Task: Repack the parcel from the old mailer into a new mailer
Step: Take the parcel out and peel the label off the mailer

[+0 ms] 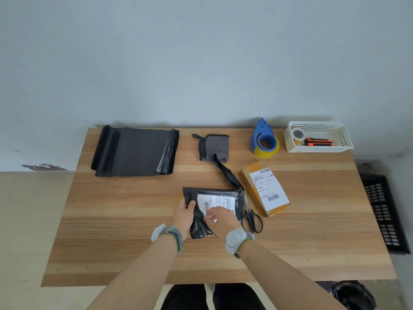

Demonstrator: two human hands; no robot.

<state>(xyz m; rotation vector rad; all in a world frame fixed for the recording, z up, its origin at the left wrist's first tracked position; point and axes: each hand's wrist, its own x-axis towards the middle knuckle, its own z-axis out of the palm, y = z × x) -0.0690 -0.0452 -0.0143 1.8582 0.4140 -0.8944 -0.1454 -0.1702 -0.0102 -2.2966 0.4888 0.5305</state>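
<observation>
The black mailer (214, 209) lies on the tabletop (111, 231) just ahead of the person, at about 6 o'clock from the grey pouch (215, 147). A torn black strip (226, 174) trails from the mailer's far right corner toward that pouch. The left hand (184, 214) pins the mailer's left edge, fingers closed over the film. The right hand (221, 217) rests on the white label (218, 203), its fingers pinched at the near corner, which looks a little lifted.

The step in hand seems to be peeling the label, or working at the film beside it; which one is unclear. To do it well, the left hand should press flat close to the peel point so the thin film does not ride up. The pull should run low and slow toward 12 o'clock, nearly parallel to the surface, so the paper does not tear.

The scissors (252, 220) lie touching the mailer at its 3 o'clock side, handy if the film needs cutting. The box (264, 189) sits just beyond them. New mailers (136, 152) wait stacked at 10 o'clock, well apart.
</observation>
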